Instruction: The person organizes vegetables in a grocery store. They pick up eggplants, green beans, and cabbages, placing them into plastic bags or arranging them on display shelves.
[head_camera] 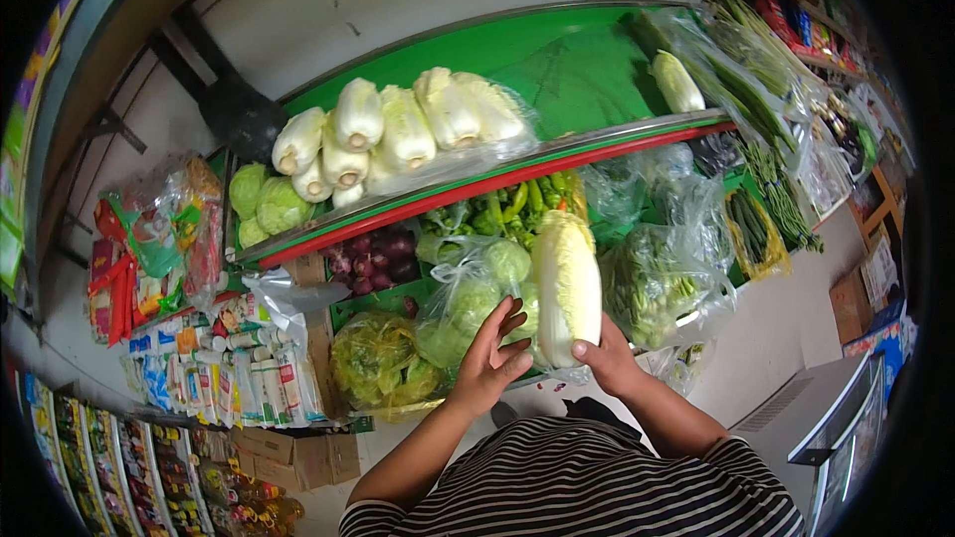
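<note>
My right hand point(612, 358) grips the lower end of a napa cabbage point(568, 287), its thumb across the pale base. The cabbage stands upright in the view, above the lower shelf. Just left of it, my left hand point(492, 358) is held with fingers spread and nothing in it. Behind, on the green upper shelf point(589, 74), several napa cabbages point(406, 127) are piled on plastic film. Another napa cabbage point(677, 82) lies alone at that shelf's right end.
Round cabbages point(280, 205) sit at the upper shelf's left end. Below are red onions point(369, 261), green peppers point(522, 201), bagged round cabbages point(474, 298), bagged leafy greens point(649, 283) and cucumbers point(748, 224). The shelf's metal rail point(477, 175) crosses the view. Cardboard boxes point(298, 455) stand at lower left.
</note>
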A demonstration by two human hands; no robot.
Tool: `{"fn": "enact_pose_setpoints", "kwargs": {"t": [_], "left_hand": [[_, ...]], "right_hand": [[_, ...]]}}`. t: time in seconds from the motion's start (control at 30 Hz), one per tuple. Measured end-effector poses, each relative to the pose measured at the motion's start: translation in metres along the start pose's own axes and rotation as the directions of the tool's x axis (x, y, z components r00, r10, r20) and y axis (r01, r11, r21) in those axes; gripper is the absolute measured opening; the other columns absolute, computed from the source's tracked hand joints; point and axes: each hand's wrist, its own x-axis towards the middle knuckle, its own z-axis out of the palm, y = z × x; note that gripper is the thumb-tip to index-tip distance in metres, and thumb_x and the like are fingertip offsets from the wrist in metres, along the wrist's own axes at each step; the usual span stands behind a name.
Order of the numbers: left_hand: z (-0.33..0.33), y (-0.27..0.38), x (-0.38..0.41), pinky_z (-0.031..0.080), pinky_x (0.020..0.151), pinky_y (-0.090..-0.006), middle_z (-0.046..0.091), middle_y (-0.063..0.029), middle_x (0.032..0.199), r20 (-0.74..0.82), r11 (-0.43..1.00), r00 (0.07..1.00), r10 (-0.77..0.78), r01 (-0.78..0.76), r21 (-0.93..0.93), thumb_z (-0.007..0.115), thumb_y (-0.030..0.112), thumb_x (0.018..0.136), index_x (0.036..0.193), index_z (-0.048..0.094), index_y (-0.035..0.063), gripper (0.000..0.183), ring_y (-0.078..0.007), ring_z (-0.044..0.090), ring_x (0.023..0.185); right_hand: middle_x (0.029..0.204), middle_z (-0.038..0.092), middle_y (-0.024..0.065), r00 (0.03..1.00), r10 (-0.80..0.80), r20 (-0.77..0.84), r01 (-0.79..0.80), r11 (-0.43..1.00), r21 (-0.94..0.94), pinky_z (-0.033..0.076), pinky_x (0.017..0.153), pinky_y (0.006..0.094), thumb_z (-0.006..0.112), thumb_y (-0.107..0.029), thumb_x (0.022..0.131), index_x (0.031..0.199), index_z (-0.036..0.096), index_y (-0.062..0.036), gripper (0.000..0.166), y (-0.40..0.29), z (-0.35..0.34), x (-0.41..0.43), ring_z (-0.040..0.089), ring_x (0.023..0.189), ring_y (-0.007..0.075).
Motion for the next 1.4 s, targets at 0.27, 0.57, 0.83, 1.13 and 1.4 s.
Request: {"fn": "enact_pose_setpoints", "kwargs": {"t": [0.27, 0.57, 0.83, 1.13, 1.4], "left_hand": [[-0.051, 0.028, 0.013, 0.039, 0.111, -0.0393, 0.048, -0.0139, 0.144, -0.312, 0.997, 0.95, -0.006, -0.018, -0.073, 0.071, 0.035, 0.093, 0.154, 0.027, 0.0007, 0.083, -0.0258, 0.048, 0.132], [-0.123, 0.046, -0.028, 0.037, 0.114, -0.0448, 0.05, -0.0142, 0.147, -0.5, 0.941, 0.864, 0.059, -0.215, -0.26, 0.061, 0.031, 0.096, 0.152, 0.033, -0.0006, 0.07, -0.0288, 0.05, 0.134], [-0.172, 0.058, -0.072, 0.035, 0.117, -0.0466, 0.048, -0.0134, 0.151, -0.598, 0.931, 0.791, 0.131, -0.306, -0.199, 0.05, 0.041, 0.1, 0.153, 0.034, 0.0018, 0.068, -0.0309, 0.047, 0.138], [-0.233, 0.072, -0.156, 0.044, 0.11, -0.0453, 0.051, -0.0139, 0.146, -0.71, 0.909, 0.703, 0.045, -0.323, -0.263, 0.053, 0.058, 0.095, 0.154, 0.033, 0.0087, 0.08, -0.0319, 0.053, 0.132], [-0.277, 0.147, -0.095, 0.04, 0.113, -0.0499, 0.046, -0.0163, 0.151, -0.468, 0.886, 0.818, 0.334, -0.442, -0.141, 0.063, 0.043, 0.089, 0.155, 0.03, 0.0029, 0.084, -0.0409, 0.047, 0.136]], "right_hand": [[0.142, 0.052, 0.015, 0.916, 0.11, 0.386, -0.004, 0.965, -0.263, 0.052, 0.086, 0.0314, 0.074, -0.014, 0.093, 0.159, 0.022, -0.0053, 0.085, -0.035, 0.064, 0.069, 0.059, 0.115, 0.0198], [0.145, 0.05, 0.0149, 0.889, -0.257, 0.379, 0.447, 0.668, -0.595, 0.054, 0.092, 0.0391, 0.082, -0.023, 0.082, 0.15, 0.042, -0.0104, 0.08, -0.114, 0.107, 0.181, 0.059, 0.121, 0.0274], [0.16, 0.03, 0.0188, 0.612, -0.392, 0.687, 0.682, -0.179, -0.709, 0.045, 0.108, 0.0503, 0.083, -0.03, 0.073, 0.154, 0.036, -0.0205, 0.095, -0.128, 0.287, 0.333, 0.036, 0.144, 0.0423], [0.12, 0.068, 0.0165, 0.765, -0.233, 0.601, 0.598, -0.088, -0.796, 0.055, 0.09, 0.0451, 0.082, -0.031, 0.073, 0.138, 0.058, -0.0147, 0.071, -0.127, 0.317, 0.413, 0.067, 0.106, 0.0382], [0.146, 0.05, 0.0165, 0.926, -0.365, -0.096, 0.359, 0.771, 0.526, 0.056, 0.095, 0.0462, 0.064, -0.047, 0.093, 0.149, 0.041, -0.0056, 0.073, -0.121, 0.2, 0.274, 0.056, 0.127, 0.0372]]}}
